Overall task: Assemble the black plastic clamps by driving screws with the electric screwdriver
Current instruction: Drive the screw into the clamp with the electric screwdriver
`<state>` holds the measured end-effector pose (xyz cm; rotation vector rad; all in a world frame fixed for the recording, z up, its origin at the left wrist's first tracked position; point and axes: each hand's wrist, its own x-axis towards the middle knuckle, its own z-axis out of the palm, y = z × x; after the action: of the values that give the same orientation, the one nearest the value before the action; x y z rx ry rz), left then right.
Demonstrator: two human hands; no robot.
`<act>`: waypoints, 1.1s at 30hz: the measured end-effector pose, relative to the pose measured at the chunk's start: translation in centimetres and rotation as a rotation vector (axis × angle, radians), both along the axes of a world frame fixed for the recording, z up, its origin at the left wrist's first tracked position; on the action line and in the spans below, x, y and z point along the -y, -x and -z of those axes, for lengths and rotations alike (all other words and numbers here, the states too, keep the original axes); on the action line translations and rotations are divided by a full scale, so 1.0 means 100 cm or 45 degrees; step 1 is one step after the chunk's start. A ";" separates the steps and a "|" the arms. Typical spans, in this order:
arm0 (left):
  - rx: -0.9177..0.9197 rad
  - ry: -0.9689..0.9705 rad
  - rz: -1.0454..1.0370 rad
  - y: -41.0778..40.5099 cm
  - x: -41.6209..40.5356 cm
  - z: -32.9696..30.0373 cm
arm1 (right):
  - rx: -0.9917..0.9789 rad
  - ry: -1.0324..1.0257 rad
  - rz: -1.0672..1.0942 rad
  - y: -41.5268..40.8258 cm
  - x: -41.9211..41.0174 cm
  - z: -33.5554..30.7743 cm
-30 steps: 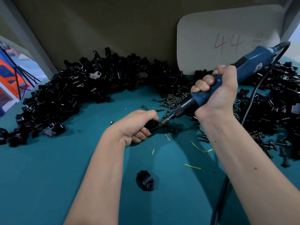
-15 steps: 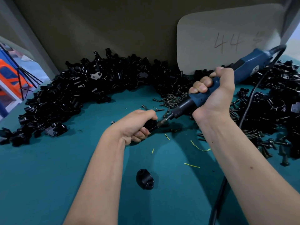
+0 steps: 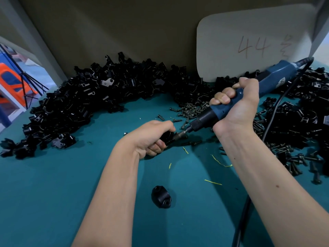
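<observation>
Teal felt tabletop (image 3: pixel 53 202), tan board behind, pale card (image 3: pixel 249 41) marked "44". Two hands, one tool. Heap of black plastic clamp parts (image 3: pixel 92 97) curves along back and right, too many to count. Loose metal screws (image 3: pixel 192 109) scattered mid-table. One rounded black clamp half (image 3: pixel 161 196), two holes, lies alone near front. Left hand (image 3: pixel 151 138) curls round black clamp (image 3: pixel 167 137), mostly hidden by fingers. Right hand (image 3: pixel 236 107) grips blue electric screwdriver (image 3: pixel 249 91), fist tight; bit tip meets clamp beside left thumb. Black cord (image 3: pixel 243 211) trails off front edge.
</observation>
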<state>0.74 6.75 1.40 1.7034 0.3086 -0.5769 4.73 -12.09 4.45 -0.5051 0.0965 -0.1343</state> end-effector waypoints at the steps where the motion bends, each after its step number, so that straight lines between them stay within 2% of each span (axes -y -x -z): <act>1: 0.001 -0.003 -0.003 0.000 0.000 0.000 | -0.005 -0.006 -0.001 0.000 0.000 0.001; 14: 0.093 0.042 -0.068 0.002 0.003 0.004 | -0.129 -0.051 0.073 -0.006 0.008 -0.005; 17: 0.079 0.105 -0.049 0.002 0.000 0.003 | -0.113 -0.101 -0.014 -0.007 0.011 -0.006; 19: 0.065 0.194 0.013 0.006 -0.004 0.003 | -0.063 -0.145 -0.125 -0.008 0.012 -0.005; 22: 0.139 0.608 0.053 0.010 -0.011 0.001 | -0.054 -0.399 -0.223 -0.011 0.019 -0.004; 23: 0.176 0.679 0.014 0.012 -0.015 0.000 | -0.065 -0.512 -0.244 -0.012 0.022 -0.004; 24: 0.215 0.636 -0.049 0.011 -0.017 0.001 | -0.078 -0.574 -0.243 -0.012 0.025 -0.003; 26: 0.321 0.347 -0.160 0.010 -0.019 0.006 | -0.123 -0.517 -0.161 -0.013 0.030 -0.001; 28: 0.449 0.126 -0.147 0.008 -0.015 0.010 | -0.164 -0.451 -0.088 -0.015 0.030 0.000; 33: 0.537 0.083 0.098 0.012 -0.003 0.011 | -0.220 -0.399 0.005 -0.013 0.022 -0.001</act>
<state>-0.42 7.00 0.30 1.7303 -0.0771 -0.2676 6.04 -14.26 4.57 -0.2029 0.2826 -0.0768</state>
